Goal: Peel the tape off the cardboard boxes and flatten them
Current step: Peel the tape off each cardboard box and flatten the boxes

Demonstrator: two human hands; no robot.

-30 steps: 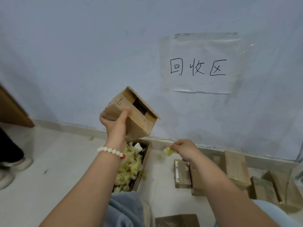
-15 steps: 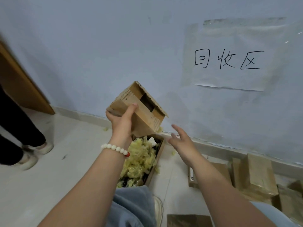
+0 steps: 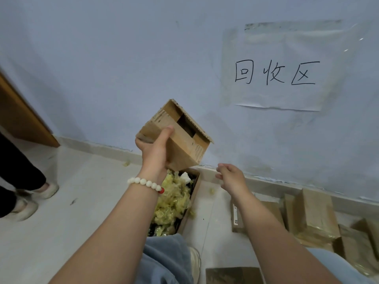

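Cardboard box (image 3: pixel 183 147) aloft in left hand (image 3: pixel 152 153) (right hand (image 3: pixel 231 177) loose, empty)

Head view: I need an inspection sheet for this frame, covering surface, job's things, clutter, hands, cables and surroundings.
Surface: pale floor, a few tape scraps near the skirting.
Job's things: cardboard box held up, not flattened, one end gaping; more boxes piled at right by the wall.
Clutter: open carton full of crumpled tape.
Hands: left hand grips the cardboard box; right hand relaxed, holding nothing.
Cables: nothing seen.
Surroundings: handwritten sign on the wall; another person's shoes at left.
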